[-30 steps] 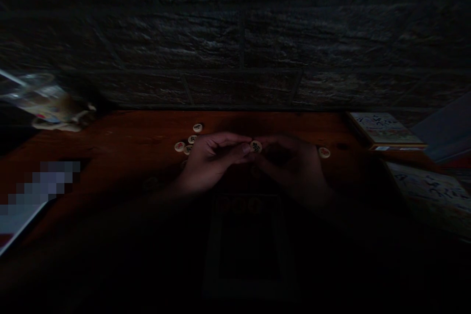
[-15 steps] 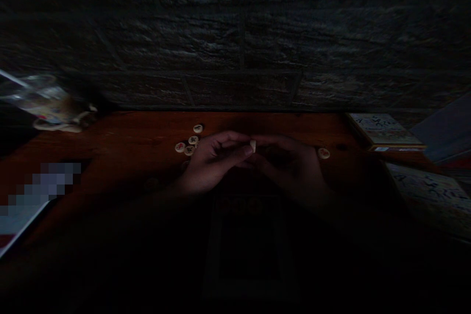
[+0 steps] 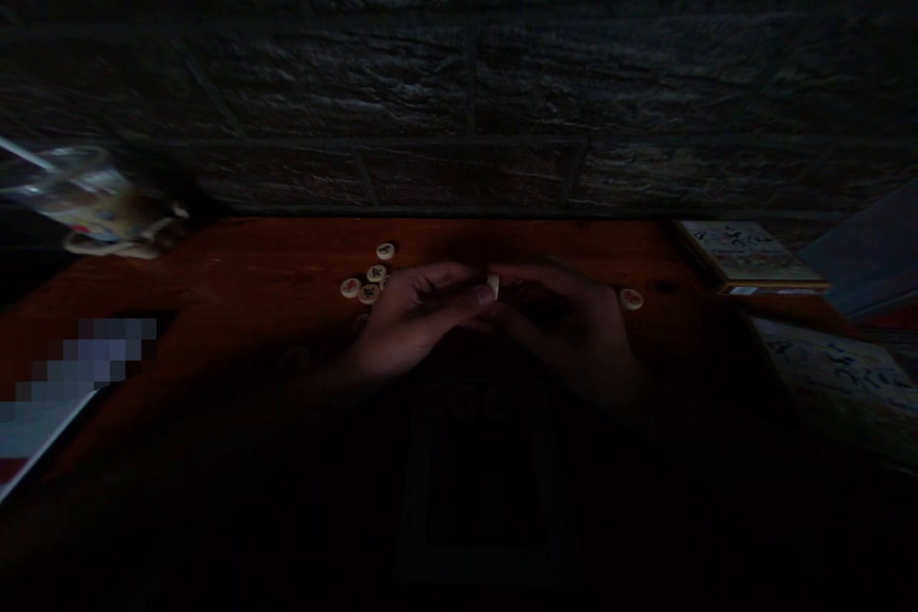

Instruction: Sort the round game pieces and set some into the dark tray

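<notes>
Between my fingertips, over the middle of the wooden table [image 3: 301,244], a pale xiangqi piece [image 3: 493,286] stands on edge. My left hand [image 3: 412,320] grips it with thumb and fingers from the left. From the right, my right hand [image 3: 580,320] closes its thumb and fingers on the same piece. Several round xiangqi pieces with black or red characters [image 3: 377,273] lie just left of my left hand, partly covered by it. One red-marked piece [image 3: 631,298] rests beside my right hand. Below my hands, a dim open box [image 3: 416,488] shows a row of round pieces at its far end.
A dark brick wall [image 3: 459,96] rises behind the table. At the left stand a clear cup with a straw [image 3: 93,196] and a flat, partly blurred-out object [image 3: 43,430]. Two printed flat boxes lie at right, one farther back [image 3: 753,251] and one nearer [image 3: 839,373].
Hardly anything differs. My hands keep the same hold on the piece, and the picture is slightly darker.
</notes>
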Available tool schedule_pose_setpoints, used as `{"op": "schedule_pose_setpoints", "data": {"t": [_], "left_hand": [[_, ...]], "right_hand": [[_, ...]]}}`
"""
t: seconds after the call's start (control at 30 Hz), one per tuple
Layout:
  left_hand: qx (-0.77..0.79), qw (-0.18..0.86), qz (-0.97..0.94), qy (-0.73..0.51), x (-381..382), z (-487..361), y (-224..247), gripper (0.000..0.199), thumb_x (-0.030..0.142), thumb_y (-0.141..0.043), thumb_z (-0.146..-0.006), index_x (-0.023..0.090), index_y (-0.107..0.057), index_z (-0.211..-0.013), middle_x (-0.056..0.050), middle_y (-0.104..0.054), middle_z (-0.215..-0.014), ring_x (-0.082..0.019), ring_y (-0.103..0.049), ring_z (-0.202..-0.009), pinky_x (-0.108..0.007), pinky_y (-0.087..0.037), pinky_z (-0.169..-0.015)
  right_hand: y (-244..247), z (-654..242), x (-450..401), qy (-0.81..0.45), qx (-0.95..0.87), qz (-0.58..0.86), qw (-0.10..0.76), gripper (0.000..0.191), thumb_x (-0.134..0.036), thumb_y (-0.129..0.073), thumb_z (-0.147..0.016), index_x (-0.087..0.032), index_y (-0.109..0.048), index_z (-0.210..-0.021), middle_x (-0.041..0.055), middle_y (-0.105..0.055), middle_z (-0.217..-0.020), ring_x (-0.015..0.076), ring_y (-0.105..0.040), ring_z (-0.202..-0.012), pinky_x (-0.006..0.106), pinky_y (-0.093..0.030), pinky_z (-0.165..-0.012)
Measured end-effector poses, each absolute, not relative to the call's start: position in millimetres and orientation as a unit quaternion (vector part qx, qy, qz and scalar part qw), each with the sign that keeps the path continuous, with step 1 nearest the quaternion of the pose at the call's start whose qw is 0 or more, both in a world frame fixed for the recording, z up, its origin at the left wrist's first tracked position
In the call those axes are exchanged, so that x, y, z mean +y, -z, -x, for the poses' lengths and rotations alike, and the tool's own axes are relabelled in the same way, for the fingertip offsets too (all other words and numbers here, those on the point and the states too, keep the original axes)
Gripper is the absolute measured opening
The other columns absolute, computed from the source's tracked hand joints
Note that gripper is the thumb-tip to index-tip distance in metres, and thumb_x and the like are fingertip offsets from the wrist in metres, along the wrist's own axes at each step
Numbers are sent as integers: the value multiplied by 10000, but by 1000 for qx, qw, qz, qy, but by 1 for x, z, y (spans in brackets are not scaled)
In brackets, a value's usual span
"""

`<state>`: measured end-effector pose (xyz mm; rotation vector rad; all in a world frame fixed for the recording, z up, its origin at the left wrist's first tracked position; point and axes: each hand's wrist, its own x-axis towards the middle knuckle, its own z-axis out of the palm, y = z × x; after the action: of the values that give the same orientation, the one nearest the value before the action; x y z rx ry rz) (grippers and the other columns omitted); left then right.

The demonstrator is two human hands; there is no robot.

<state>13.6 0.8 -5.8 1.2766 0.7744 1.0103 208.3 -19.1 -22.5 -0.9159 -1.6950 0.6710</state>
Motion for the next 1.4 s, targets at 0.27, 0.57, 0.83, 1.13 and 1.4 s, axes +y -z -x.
{"op": "schedule_pose_setpoints", "data": {"t": [0.27, 0.57, 0.83, 1.13, 1.4], "left_hand": [[346, 611, -569, -428, 0, -14, 5, 189, 313, -831, -844, 141, -790, -912, -63, -793, -883, -176, -766, -776, -273, -658, -738], [333, 622, -567, -426, 0, -13, 5, 187, 307, -840, -850, 141, -795, -924, -47, -778, -877, -154, -758, -777, -240, -657, -729], [344, 628, -557, -421, -1, -14, 4, 226, 349, -854, -833, 141, -788, -896, -48, -775, -820, -160, -755, -713, -253, -652, -686], [340, 615, -571, -424, 0, -14, 5, 277, 388, -860, -816, 145, -786, -925, -53, -773, -859, -171, -753, -718, -279, -660, -688], [344, 618, -573, -414, 0, -13, 6, 267, 390, -835, -845, 139, -789, -924, -70, -780, -839, -177, -759, -721, -274, -655, -677]], "right_hand": [[22, -209, -18, -272, -713, 391, 514, 388, -274, -835, -863, -268, -741, -1240, 45, -755, -1062, 187, -742, -910, 340, -628, -817], [25, -209, -18, -285, -707, 390, 517, 341, -335, -834, -872, -260, -762, -1197, 48, -774, -1043, 188, -752, -875, 346, -632, -814], [22, -208, -19, -292, -708, 394, 508, 400, -314, -858, -842, -262, -748, -1222, 56, -776, -1066, 198, -751, -901, 347, -626, -807], [22, -208, -19, -275, -715, 391, 511, 310, -361, -844, -860, -261, -772, -1144, 51, -774, -1035, 205, -749, -913, 350, -627, -807], [23, -208, -19, -284, -712, 389, 511, 368, -343, -852, -850, -264, -754, -1196, 50, -784, -1043, 203, -754, -919, 357, -628, -825]]}}
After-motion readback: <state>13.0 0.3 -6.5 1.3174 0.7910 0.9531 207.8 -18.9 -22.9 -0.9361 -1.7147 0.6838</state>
